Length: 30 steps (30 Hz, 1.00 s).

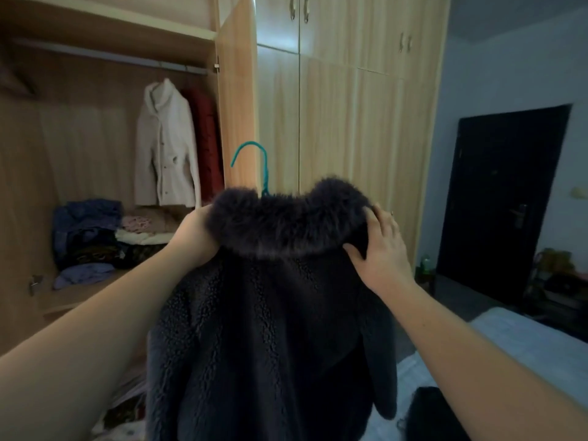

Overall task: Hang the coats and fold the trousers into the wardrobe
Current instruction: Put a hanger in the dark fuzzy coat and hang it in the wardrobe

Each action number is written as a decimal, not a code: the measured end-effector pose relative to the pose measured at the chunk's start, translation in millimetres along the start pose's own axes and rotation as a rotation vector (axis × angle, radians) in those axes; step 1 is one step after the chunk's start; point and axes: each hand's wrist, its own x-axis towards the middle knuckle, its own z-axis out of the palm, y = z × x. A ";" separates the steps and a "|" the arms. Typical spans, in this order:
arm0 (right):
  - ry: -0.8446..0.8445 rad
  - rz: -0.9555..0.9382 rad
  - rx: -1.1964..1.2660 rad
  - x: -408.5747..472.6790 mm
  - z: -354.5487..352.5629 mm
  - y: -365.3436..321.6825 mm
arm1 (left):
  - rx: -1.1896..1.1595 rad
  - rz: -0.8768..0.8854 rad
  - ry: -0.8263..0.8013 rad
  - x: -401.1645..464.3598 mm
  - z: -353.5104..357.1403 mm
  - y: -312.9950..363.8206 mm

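The wardrobe (pixel 235 90) stands open at left, a white coat (pixel 165 144) and a red one (pixel 206 138) on its rail (pixel 108 55) above piled clothes (pixel 95 237). Held up before it, a dark fleece coat (pixel 270 329) rides a teal hanger (pixel 254 163). The left hand (pixel 197 233) and right hand (pixel 381 249) each clutch one end of its fur collar (pixel 286 224).

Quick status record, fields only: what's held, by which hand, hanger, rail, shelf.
held: dark fleece coat, fur collar up, on a teal hanger
left hand: grips the collar's left end
right hand: grips the collar's right end
hanger hook: free, not on the rail
rail: white coat and red garment hanging
shelf: folded clothes pile
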 end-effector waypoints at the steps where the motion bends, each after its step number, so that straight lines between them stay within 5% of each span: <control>1: 0.009 0.045 0.084 3.1 -1.0 -0.8 | -0.010 -0.011 0.006 -0.1 -2.4 1.0; 6: 0.049 0.051 0.274 19.3 -10.3 6.0 | -0.193 -0.286 0.076 -5.4 -28.5 16.9; 9: 0.053 0.084 0.315 27.7 -21.7 14.5 | -0.167 -0.216 0.111 -13.5 -30.1 10.5; 13: -0.279 0.201 0.433 48.0 -37.7 18.2 | -0.319 -0.377 0.044 -16.8 -33.4 9.4; 15: -0.408 0.202 0.315 48.9 -42.2 12.5 | -0.275 -0.336 0.063 -16.7 -30.8 5.1; 19: -0.127 0.134 0.540 39.2 -51.3 -24.0 | -0.266 -0.227 0.065 -21.4 -28.5 7.3; 22: -0.390 -0.045 0.321 28.8 -36.6 -46.2 | -0.282 -0.206 0.158 -20.5 -27.5 19.4; 26: -0.480 -0.034 0.223 27.2 -34.1 -45.4 | -0.343 -0.167 0.265 -17.9 -34.4 24.8; 30: -0.690 -0.151 0.127 28.8 -39.5 -50.6 | -0.427 -0.053 0.197 -19.4 -30.8 25.0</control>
